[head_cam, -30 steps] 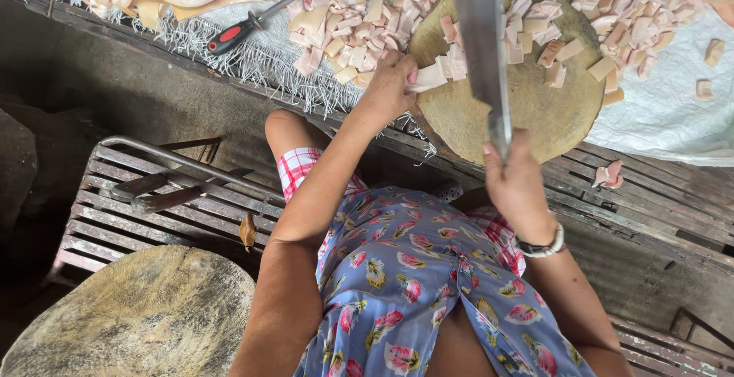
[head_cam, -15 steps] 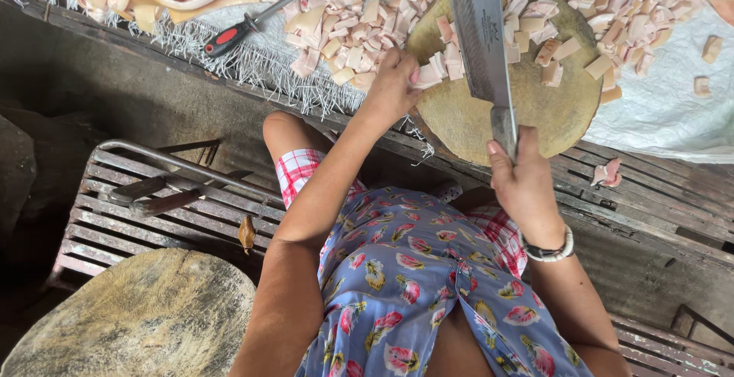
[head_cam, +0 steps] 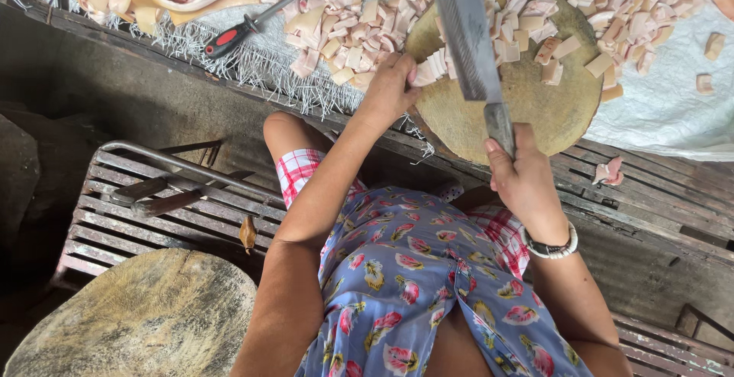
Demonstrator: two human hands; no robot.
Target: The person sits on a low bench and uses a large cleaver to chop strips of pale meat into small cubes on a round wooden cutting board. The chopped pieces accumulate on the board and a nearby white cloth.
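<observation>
Head view:
Cleaver (head_cam: 463, 33): broad grey steel blade, lifted over the round wooden chopping block (head_cam: 527, 109).
Right hand (head_cam: 522, 182): clenched around the cleaver's handle.
Left hand (head_cam: 391, 90): fingers pressing pale cut strips (head_cam: 433, 66) at the block's edge.
Block: scattered pale cubes (head_cam: 535, 29).

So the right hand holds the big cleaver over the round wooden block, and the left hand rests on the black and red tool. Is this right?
Not quite. In the head view the left hand rests on the pale cut pieces at the edge of the round wooden block, not on the black and red tool, which lies apart. The right hand does hold the cleaver.
</observation>
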